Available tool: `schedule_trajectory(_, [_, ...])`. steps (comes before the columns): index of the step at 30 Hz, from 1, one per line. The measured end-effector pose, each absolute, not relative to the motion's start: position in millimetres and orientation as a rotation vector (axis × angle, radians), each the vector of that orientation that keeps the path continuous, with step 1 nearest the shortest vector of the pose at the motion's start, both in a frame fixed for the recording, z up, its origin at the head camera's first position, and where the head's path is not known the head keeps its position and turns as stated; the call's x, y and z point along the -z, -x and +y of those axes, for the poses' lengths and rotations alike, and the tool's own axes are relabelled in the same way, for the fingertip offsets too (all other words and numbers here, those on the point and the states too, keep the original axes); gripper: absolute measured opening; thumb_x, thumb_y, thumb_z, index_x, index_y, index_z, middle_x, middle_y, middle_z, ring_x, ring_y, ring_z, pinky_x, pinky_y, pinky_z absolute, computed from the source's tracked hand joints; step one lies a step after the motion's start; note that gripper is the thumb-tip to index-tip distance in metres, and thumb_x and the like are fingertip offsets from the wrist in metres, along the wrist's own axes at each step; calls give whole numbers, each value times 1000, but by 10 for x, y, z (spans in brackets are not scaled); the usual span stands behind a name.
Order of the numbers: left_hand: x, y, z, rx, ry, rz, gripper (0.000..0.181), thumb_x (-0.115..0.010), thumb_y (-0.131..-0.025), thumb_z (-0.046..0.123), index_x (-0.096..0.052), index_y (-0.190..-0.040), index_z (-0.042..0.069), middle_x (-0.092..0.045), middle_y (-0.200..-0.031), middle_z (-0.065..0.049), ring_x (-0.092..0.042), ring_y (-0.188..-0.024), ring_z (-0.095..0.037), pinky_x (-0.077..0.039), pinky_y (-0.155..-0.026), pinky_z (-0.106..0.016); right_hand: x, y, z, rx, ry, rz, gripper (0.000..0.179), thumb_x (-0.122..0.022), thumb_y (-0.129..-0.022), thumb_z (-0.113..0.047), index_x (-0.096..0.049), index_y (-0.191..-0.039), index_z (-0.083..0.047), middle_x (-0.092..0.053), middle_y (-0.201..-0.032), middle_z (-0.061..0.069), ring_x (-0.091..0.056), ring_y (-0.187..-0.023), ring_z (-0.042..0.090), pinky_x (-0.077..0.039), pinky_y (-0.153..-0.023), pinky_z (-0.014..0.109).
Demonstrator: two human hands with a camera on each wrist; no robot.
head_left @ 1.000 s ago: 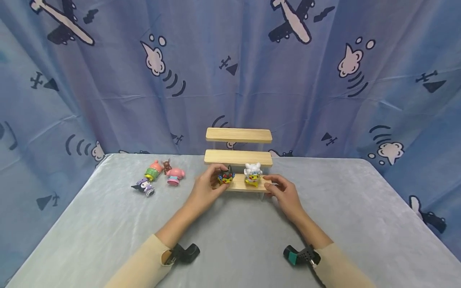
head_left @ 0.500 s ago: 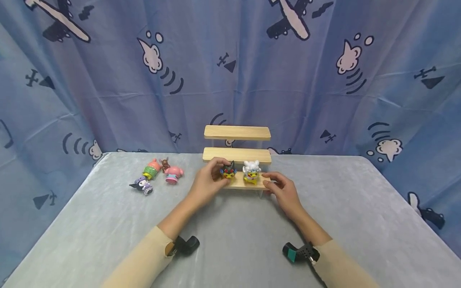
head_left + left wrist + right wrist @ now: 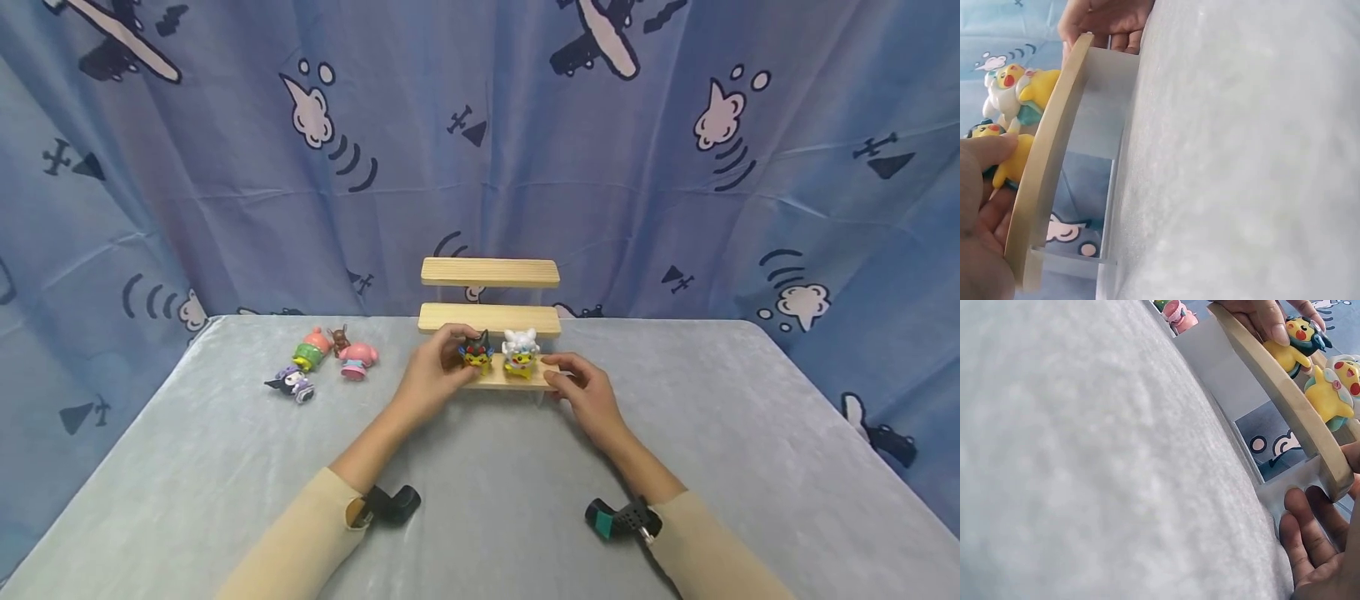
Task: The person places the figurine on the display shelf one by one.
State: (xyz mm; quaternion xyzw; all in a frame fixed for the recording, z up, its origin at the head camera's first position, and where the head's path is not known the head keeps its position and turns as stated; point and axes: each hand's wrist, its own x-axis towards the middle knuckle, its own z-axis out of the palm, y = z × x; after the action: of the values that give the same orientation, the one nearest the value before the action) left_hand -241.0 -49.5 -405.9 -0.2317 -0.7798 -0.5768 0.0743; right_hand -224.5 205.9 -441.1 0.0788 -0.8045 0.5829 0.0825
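A three-tier display stand with wooden boards and clear supports faces me; its lowest board (image 3: 491, 382) bears two yellow figurines. My left hand (image 3: 426, 379) pinches the black-hooded figurine (image 3: 476, 353) between thumb and fingers, and it stands upright on the board. Just right of it is the white-hatted figurine (image 3: 519, 355), untouched, with a small gap between them. My right hand (image 3: 592, 402) grips the right end of the lowest board, thumb at the front edge. In the right wrist view, its lower fingers (image 3: 1307, 528) lie curled beside the clear support (image 3: 1288, 481).
On the left of the grey cloth lie several more figurines: a purple and black one (image 3: 292, 383), a green and orange one (image 3: 311, 350), a brown one (image 3: 339, 340) and a pink one (image 3: 357, 361). Behind the table hangs a blue curtain (image 3: 480, 167).
My left hand has slid the black-hooded figurine a little to the right along the board, closer to the white-hatted one. My right hand stays at the board's end. The head view has shifted slightly.
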Motion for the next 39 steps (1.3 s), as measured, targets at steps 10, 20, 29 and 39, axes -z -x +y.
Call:
schedule_trajectory(10, [4063,2395,-492,1691,708,-2301,47,-74,-82,-10,-60,-123,7,-72,-119,-17,-70,-113,-27,-59,-95,-34,4411,2248,2058,-1732,-241,-2410,30,-63,-100,-16,-65,-125,0,-65,-130,20,-65,-85,0,-58,-73,22])
schedule_trajectory(20, [4040,2372,-533,1660,711,-2271,50,-76,-78,-9,-64,-125,6,-64,-127,-13,-66,-114,-32,-58,-98,-42,4411,2255,2051,-1752,-236,-2403,30,-63,-100,-15,-64,-125,2,-64,-129,22,-66,-84,0,-59,-73,22])
schedule_trajectory(29, [3700,2355,-789,1621,709,-2488,78,-77,-84,1,-42,-151,19,-47,-148,-11,-61,-126,-32,-54,-104,-47,4405,2246,2046,-1749,-221,-2402,30,-63,-100,-16,-65,-124,1,-64,-128,22,-65,-86,0,-59,-73,22])
schedule_trajectory(39, [3346,2334,-1202,1295,543,-2577,42,-64,-99,19,-56,-140,14,-60,-139,-11,-62,-124,-30,-55,-102,-49,4400,2230,2047,-1750,-221,-2403,30,-62,-100,-15,-64,-125,2,-64,-130,22,-65,-86,-1,-59,-74,22])
